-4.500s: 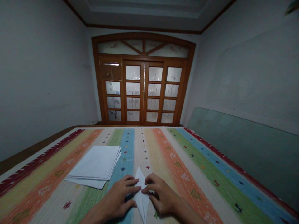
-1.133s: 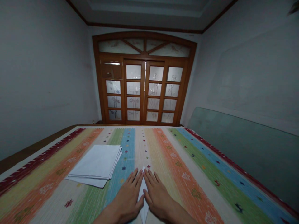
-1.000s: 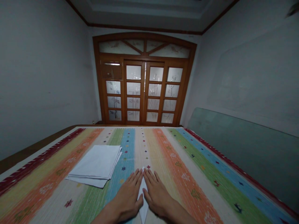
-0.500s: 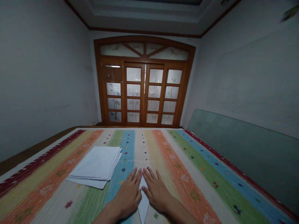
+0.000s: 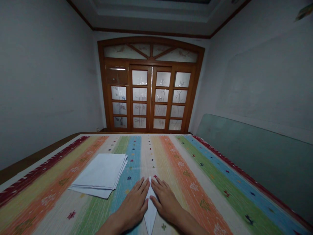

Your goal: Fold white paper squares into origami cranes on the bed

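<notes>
A narrow white folded paper (image 5: pixel 150 215), pointed at its far and near ends, lies on the striped cloth at the bottom middle. My left hand (image 5: pixel 135 204) rests flat on its left edge, fingers stretched forward. On the right edge lies my right hand (image 5: pixel 166 200), also flat, its thumb apart from the fingers and touching the paper. Neither hand grips anything. Between them a strip of the paper shows, with a crease along its middle. To the left sits a stack of white square sheets (image 5: pixel 100 171), away from both hands.
The striped cloth (image 5: pixel 202 182) covers a table whose brown edge (image 5: pixel 46 150) shows at the left. A pale green panel (image 5: pixel 244 143) stands along the right side. Beyond the table is a wooden door (image 5: pixel 151 98) with glass panes.
Both hands have shifted slightly; the fingertips are a little farther apart, and more of the paper's far tip shows between them. The stack has not moved.
</notes>
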Motion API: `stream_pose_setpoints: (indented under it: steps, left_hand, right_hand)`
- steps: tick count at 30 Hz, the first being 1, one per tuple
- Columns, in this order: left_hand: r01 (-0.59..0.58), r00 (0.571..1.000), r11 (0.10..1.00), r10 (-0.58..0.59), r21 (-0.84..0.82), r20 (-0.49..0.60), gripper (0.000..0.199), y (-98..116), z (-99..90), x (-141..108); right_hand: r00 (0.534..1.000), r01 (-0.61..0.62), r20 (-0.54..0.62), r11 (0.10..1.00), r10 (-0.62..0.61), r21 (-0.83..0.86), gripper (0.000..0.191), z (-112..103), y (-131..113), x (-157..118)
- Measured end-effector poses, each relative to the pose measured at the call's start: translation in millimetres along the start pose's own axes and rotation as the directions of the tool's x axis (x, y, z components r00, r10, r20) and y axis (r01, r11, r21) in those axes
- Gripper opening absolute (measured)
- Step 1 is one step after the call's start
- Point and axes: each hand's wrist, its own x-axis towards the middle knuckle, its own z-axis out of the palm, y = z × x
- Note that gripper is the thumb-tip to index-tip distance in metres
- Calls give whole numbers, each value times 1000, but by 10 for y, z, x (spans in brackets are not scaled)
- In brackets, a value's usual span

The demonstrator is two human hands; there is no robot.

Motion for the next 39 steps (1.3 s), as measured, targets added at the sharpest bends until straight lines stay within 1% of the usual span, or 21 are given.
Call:
stream_pose_setpoints:
  steps: [6,11,13,15,19,21,25,29,31,34,37,39]
  left_hand:
    - [-7,1000,1000,7,-9,-8,73,0,-8,-6]
    - [19,1000,999,-19,-43,3,70,29,-50,13]
    - [33,999,997,-32,-65,12,65,43,-106,16]
    - [26,999,997,-24,-77,31,58,49,-184,9]
    - [-57,997,991,63,-121,50,52,12,-337,-30]
    - [-83,994,984,94,-159,61,51,-24,-386,-56]
    - [-65,991,973,89,-222,102,54,-84,-449,-107]
    - [-48,988,962,85,-269,127,54,-113,-488,-131]
    - [-42,990,960,78,-277,121,52,-111,-500,-129]
    - [-62,991,963,91,-263,98,52,-91,-507,-114]
    - [-133,987,968,149,-212,62,48,-75,-481,-96]
    - [-200,979,967,204,-161,11,44,-74,-439,-88]
  right_hand:
    - [1000,12,5,1000,-12,-5,55,31,38,5]
    - [1000,7,25,1000,-7,-2,55,14,35,-6]
    - [1000,8,26,1000,-8,0,54,33,60,-8]
    - [1000,25,1,1000,-25,2,54,76,104,-10]
    - [993,90,-74,996,-89,12,56,153,188,-24]
    - [991,102,-88,995,-99,23,50,145,202,-38]
    - [982,135,-137,990,-128,42,22,60,208,-62]
    - [961,208,-201,975,-188,82,15,-5,222,-68]
    - [952,235,-223,966,-208,107,14,-11,217,-71]
    - [949,249,-231,959,-214,137,15,12,187,-81]
    - [950,254,-230,953,-213,165,17,46,150,-95]
    - [949,258,-233,948,-213,184,19,58,134,-102]
